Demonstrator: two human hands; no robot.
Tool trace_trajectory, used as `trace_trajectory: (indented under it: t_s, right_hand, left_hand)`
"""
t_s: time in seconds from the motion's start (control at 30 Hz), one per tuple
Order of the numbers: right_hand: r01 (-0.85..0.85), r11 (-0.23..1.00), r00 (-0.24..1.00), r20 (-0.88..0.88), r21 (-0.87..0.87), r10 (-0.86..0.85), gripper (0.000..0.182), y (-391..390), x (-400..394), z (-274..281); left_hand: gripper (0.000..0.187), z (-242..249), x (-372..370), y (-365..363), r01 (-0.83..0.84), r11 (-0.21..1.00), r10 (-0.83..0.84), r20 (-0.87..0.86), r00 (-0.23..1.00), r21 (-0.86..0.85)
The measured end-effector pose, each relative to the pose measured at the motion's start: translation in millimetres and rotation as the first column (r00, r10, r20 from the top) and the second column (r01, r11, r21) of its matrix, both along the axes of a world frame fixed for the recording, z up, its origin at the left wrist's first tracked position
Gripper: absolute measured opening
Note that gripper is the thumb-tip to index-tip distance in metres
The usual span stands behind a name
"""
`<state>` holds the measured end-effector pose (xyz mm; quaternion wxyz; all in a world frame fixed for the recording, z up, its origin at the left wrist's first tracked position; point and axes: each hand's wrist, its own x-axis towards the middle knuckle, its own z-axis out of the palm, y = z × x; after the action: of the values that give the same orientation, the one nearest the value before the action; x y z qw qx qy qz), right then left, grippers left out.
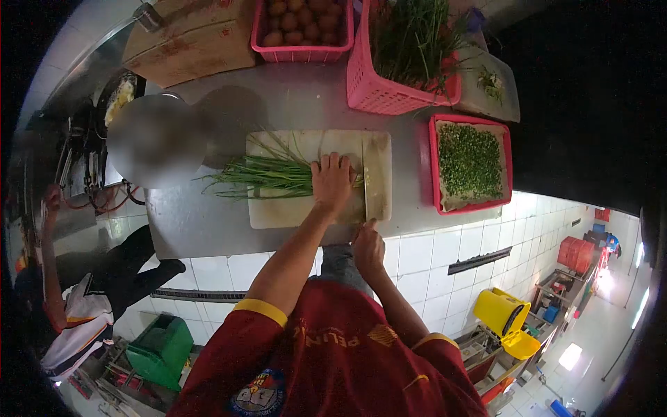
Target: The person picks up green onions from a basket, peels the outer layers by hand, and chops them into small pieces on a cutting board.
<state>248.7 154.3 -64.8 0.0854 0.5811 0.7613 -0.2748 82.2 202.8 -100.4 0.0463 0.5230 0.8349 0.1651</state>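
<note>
A bunch of green onions (267, 175) lies across a white cutting board (278, 215), with the leafy ends hanging past its left edge. My left hand (332, 182) presses down on the bunch, fingers closed around its right end. My right hand (369, 247) grips the handle of a wide-bladed knife (376, 177) at the board's front edge. The blade points away from me and stands just right of my left fingertips, by the cut end of the onions. The handle is mostly hidden inside my right fist.
Right of the board sits a red tray of chopped greens (471, 163). Behind are a pink basket of greens (389, 94), a pink basket of eggs (302, 50) and a cardboard box (194, 45). Another person (83, 313) stands at left near a stove.
</note>
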Motion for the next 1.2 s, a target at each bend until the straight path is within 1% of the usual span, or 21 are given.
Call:
trace_trajectory:
  t_s: [0.07, 0.1, 0.17, 0.2, 0.27, 0.3, 0.37, 0.4, 0.5, 0.53, 0.6, 0.67, 0.7, 0.8, 0.9, 1.0, 1.07, 1.1, 1.2]
  right_hand:
    - [-0.006, 0.995, 0.993, -0.120, 0.096, 0.017, 0.033, 11.7, -0.3, -28.8]
    - [-0.006, 0.997, 0.993, -0.119, 0.077, 0.015, 0.031, 18.9, -7.0, -25.2]
    - [-0.018, 0.999, 0.993, -0.115, 0.041, 0.023, 0.029, 47.1, -32.8, 2.4]
    - [-0.033, 0.999, 0.996, -0.082, 0.040, 0.036, 0.028, 51.2, -37.2, 18.4]
    - [-0.062, 0.998, 0.998, -0.011, 0.030, 0.063, 0.028, 55.8, -41.6, 52.8]
    - [-0.094, 0.995, 0.995, 0.022, 0.014, 0.094, 0.027, 50.5, -39.9, 68.7]
    - [-0.081, 0.996, 0.994, 0.064, -0.048, 0.084, 0.030, 36.1, -36.8, 98.8]
    - [-0.073, 0.994, 0.993, 0.087, -0.080, 0.080, 0.031, 28.8, -33.3, 105.3]
    - [0.004, 0.988, 0.991, 0.132, -0.152, 0.016, 0.036, 6.4, -19.6, 83.4]
    - [0.019, 0.979, 0.991, 0.132, -0.205, 0.008, 0.037, 2.0, -18.8, 78.9]
    - [0.056, 0.983, 0.993, 0.109, -0.174, -0.037, 0.036, -3.7, -16.2, 43.2]
    - [0.048, 0.997, 0.997, -0.049, -0.062, -0.051, 0.030, 5.6, -14.7, 6.5]
    - [0.051, 0.999, 0.990, -0.132, -0.004, -0.051, 0.028, 13.6, -18.5, -3.2]
    - [-0.026, 0.999, 0.995, -0.096, 0.047, 0.030, 0.035, 50.5, -37.4, 6.0]
    - [-0.119, 0.990, 0.993, -0.004, 0.071, 0.119, 0.033, 51.6, -39.3, 56.5]
    - [-0.119, 0.993, 0.992, 0.036, 0.020, 0.118, 0.031, 25.2, -27.5, 83.4]
    - [-0.065, 0.993, 0.995, 0.070, -0.094, 0.072, 0.031, 7.0, -22.9, 91.4]
    - [-0.068, 0.997, 0.997, 0.021, -0.031, 0.068, 0.029, -5.2, -11.4, 70.7]
    - [-0.006, 0.997, 0.992, 0.123, -0.077, 0.015, 0.030, -7.8, -13.4, 31.5]
  left_hand:
    - [0.024, -3.5, -3.4, 4.7, -0.009, 1.000, 0.010, -0.072, 0.997, 0.021]
    - [0.025, -4.5, 1.1, -0.6, -0.002, 1.000, 0.004, -0.097, 0.995, 0.019]
    - [0.024, 0.1, 2.7, -4.7, 0.005, 0.998, 0.000, -0.075, 0.997, 0.059]
    - [0.024, 2.3, 0.0, -2.1, 0.008, 0.996, -0.002, -0.070, 0.998, 0.086]
    - [0.024, 3.2, 1.1, -0.8, -0.008, 1.000, 0.010, -0.075, 0.997, 0.029]
    - [0.024, 3.2, 1.0, -0.2, -0.017, 1.000, 0.017, -0.077, 0.997, -0.002]
    - [0.023, 2.5, 0.0, -0.2, -0.014, 1.000, 0.015, -0.082, 0.997, 0.010]
    - [0.023, 2.1, 0.4, -0.5, -0.013, 1.000, 0.014, -0.082, 0.997, 0.015]
    - [0.024, 5.7, -0.1, -1.7, -0.005, 0.999, 0.009, -0.094, 0.996, 0.039]
    - [0.024, 3.6, 0.2, -2.0, -0.008, 0.999, 0.012, -0.087, 0.996, 0.048]
    - [0.024, 1.2, 0.9, -1.4, -0.014, 0.997, 0.020, -0.082, 0.996, 0.074]
    - [0.025, -3.2, 1.3, -2.7, -0.011, 0.997, 0.018, -0.090, 0.996, 0.078]
    - [0.025, -4.0, -0.2, -1.6, -0.008, 0.997, 0.016, -0.098, 0.995, 0.082]
    - [0.025, 7.2, 0.5, -2.6, -0.005, 0.999, 0.008, -0.060, 0.998, 0.050]
    - [0.023, 2.7, -0.6, -1.0, -0.007, 0.998, 0.009, -0.041, 0.999, 0.060]
    - [0.023, 4.3, -0.7, -1.4, -0.004, 1.000, 0.005, -0.047, 0.999, 0.026]
    - [0.024, 3.0, -2.2, -3.1, 0.013, 0.998, -0.009, -0.072, 0.997, 0.054]
    - [0.025, 2.0, -2.5, -4.6, 0.019, 0.998, -0.014, -0.084, 0.996, 0.066]
    - [0.027, -5.8, -1.6, -2.0, 0.013, 0.999, -0.011, -0.049, 0.999, 0.052]
